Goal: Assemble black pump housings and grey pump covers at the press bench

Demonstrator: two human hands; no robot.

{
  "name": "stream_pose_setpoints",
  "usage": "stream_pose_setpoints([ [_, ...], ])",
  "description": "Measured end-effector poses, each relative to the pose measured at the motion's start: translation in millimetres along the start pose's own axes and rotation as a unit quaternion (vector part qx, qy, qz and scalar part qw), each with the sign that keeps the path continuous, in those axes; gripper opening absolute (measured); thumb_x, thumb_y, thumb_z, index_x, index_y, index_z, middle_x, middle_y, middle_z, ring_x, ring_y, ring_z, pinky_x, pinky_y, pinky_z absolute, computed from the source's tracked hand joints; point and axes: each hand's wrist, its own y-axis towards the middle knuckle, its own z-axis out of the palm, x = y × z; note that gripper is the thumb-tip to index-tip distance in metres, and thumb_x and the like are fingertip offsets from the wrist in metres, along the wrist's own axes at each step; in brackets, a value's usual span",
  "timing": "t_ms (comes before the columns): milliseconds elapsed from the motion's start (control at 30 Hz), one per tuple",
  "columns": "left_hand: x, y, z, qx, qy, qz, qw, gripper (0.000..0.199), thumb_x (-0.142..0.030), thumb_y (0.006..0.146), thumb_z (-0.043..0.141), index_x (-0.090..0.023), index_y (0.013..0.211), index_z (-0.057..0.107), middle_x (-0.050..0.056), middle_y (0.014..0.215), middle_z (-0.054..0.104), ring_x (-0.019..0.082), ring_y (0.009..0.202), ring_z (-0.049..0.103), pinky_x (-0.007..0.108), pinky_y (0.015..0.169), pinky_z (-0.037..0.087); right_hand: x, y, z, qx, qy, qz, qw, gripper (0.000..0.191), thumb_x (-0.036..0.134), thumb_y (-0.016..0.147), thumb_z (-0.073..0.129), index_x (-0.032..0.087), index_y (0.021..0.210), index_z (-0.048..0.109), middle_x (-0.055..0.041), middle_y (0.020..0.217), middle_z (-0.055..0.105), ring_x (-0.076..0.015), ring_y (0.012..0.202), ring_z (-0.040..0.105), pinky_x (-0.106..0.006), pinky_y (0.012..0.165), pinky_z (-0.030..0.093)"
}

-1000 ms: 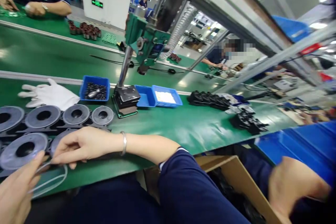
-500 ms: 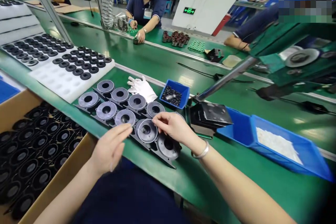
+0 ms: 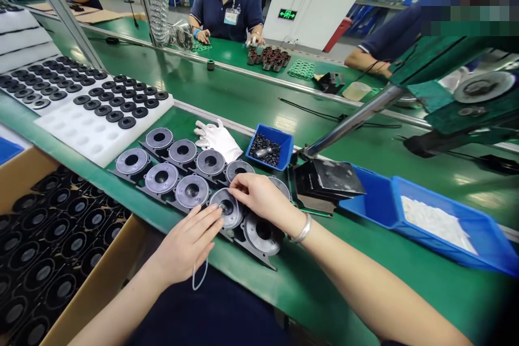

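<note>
- Fingers [image 3: 239, 179] of the right hand [image 3: 263, 194] are bent and drawn together at the far rim of a grey housing [image 3: 232, 218]; whether they grasp anything cannot be told.
- Left hand [image 3: 182, 246] lies with fingers extended side by side, tips over the near left edge of that housing.
- Clear ring [image 3: 206, 272] hangs in a loop below the left hand, which hides how it is gripped.
- Housing between the hands sits fourth from the left in the near row, on the counter [image 3: 344, 275].
- Similar housings flank it, and a far row runs behind, partly covered by the right hand.
- White glove [image 3: 221, 139] lies just behind the far row.
- Blue bin [image 3: 288, 152] of small black parts stands right of the glove; beyond it comes a black block [image 3: 330, 179], then a blue tray [image 3: 417, 237] holding white pieces.
- White foam [image 3: 75, 135] with black discs lies to the left.
- Carton [image 3: 109, 248] of black parts stands below, left of the counter.
- Co-worker [image 3: 219, 8] across the line has one hand at brown parts [image 3: 272, 58].
</note>
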Motion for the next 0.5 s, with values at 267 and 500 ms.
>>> stream_pose_setpoints([
  [267,-5,8,-4.6,0.015,0.014,-0.013,1.000,0.047,-0.014,0.092,0.049,-0.019,0.138,0.052,0.012,0.142,0.054,0.027,0.141,0.041,0.051,0.116,0.037,13,15,-4,0.040,-0.126,0.017,0.991,0.011,0.017,0.086,0.059,0.018,0.077,0.066,-0.0022,0.076,0.069,-0.0129,0.064,0.056,-0.025,0.058,0.034],
  [500,-17,11,-3.7,0.014,0.024,-0.079,0.996,0.042,-0.022,0.095,0.049,-0.028,0.136,0.055,0.010,0.141,0.057,0.023,0.137,0.046,0.037,0.103,0.036,8,18,-15,0.086,-0.187,-0.001,0.979,0.010,0.021,0.086,0.060,0.020,0.079,0.068,-0.0033,0.078,0.071,-0.0160,0.070,0.063,-0.026,0.057,0.033],
])
